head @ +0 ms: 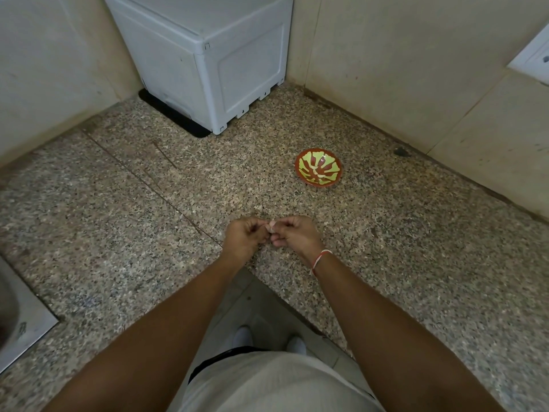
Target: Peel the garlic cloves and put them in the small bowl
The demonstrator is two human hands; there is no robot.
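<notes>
Over the speckled counter (118,203) I see my left hand (242,237) and right hand (292,233) pinching one pale garlic clove (271,226) between curled fingertips. Beyond them to the right sits the small bowl (319,168), red and green; its contents I cannot make out.

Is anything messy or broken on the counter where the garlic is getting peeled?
Nothing is spilled or broken. The small bowl sits upright on the speckled counter, and both hands, left hand and right hand, pinch one garlic clove between them. A long thin line crosses the counter at the left; whether it is a crack or a seam cannot be told.
</notes>
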